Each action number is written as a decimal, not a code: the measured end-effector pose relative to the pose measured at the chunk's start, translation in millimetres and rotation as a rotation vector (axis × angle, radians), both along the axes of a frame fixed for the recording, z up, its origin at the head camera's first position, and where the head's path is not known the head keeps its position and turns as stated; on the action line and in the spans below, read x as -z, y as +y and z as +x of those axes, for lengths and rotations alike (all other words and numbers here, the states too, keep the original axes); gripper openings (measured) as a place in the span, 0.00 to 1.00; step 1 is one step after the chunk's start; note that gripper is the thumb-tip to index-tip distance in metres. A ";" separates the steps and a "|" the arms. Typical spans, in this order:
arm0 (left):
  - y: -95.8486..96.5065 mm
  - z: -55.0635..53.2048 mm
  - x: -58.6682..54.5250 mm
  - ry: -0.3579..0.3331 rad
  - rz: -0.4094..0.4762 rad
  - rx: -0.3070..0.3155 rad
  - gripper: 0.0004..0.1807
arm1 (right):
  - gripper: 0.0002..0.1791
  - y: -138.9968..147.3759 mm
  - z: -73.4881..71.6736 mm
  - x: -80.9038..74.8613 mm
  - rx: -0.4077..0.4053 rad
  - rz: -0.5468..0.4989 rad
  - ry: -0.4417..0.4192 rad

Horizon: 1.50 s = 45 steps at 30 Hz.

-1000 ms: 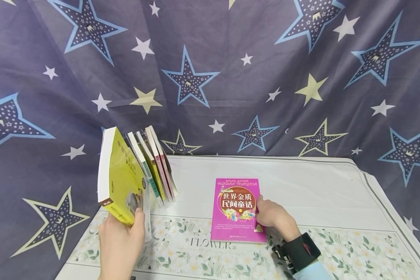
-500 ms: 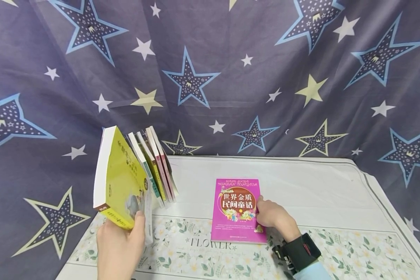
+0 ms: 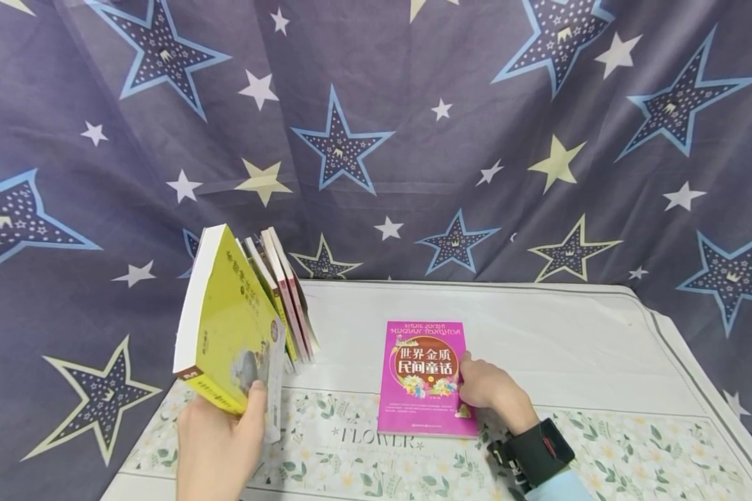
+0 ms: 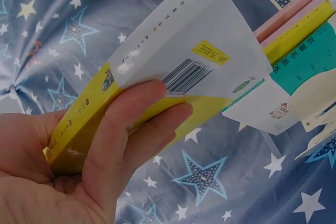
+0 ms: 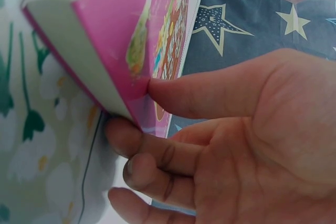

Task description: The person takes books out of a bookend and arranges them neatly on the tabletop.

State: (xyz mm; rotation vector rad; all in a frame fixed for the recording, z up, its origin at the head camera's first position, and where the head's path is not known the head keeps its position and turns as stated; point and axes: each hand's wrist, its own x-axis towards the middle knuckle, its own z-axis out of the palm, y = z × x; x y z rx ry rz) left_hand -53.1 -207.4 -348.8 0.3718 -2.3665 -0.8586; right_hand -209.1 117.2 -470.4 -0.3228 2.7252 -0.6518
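Observation:
My left hand [image 3: 221, 438] grips a thick yellow book [image 3: 235, 327] by its lower end, thumb on the front cover. In the left wrist view, fingers of that hand [image 4: 126, 135] lie across the white back cover near a barcode. The book is held up on edge, tilted, in front of a row of upright books [image 3: 288, 299]. On the table, a pink book [image 3: 426, 379] lies flat with its cover up. My right hand [image 3: 491, 390] pinches its right edge, with the thumb on the cover and a finger at the underside in the right wrist view.
The row of leaning books at the left back is partly hidden by the yellow book. A cream-coloured cut-out panel [image 4: 317, 98] stands beside a green book [image 4: 304, 59]. A white table covering [image 3: 539, 334] with a floral band reaches the star-patterned curtain [image 3: 376, 139].
My left hand and the yellow book have shifted slightly right, covering more of the upright row, including the green-spined book. My right hand and the pink book have stayed in place.

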 end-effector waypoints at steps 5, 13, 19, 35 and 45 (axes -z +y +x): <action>2.1 0.3 0.6 0.001 0.003 0.020 0.14 | 0.43 0.2 -0.1 0.7 0.003 0.004 0.002; 4.7 -1.4 5.2 0.042 -0.014 0.074 0.13 | 0.43 -0.3 0.9 0.7 0.002 -0.002 0.000; 8.3 -4.5 7.0 0.020 -0.004 0.107 0.13 | 0.43 -0.3 0.6 0.3 0.010 -0.010 -0.008; 15.8 -12.5 11.4 0.043 0.011 0.174 0.17 | 0.43 0.3 -1.6 1.7 0.010 -0.009 -0.003; 22.3 -17.3 10.7 0.016 0.046 0.237 0.18 | 0.43 2.0 -0.9 1.4 0.004 -0.011 -0.001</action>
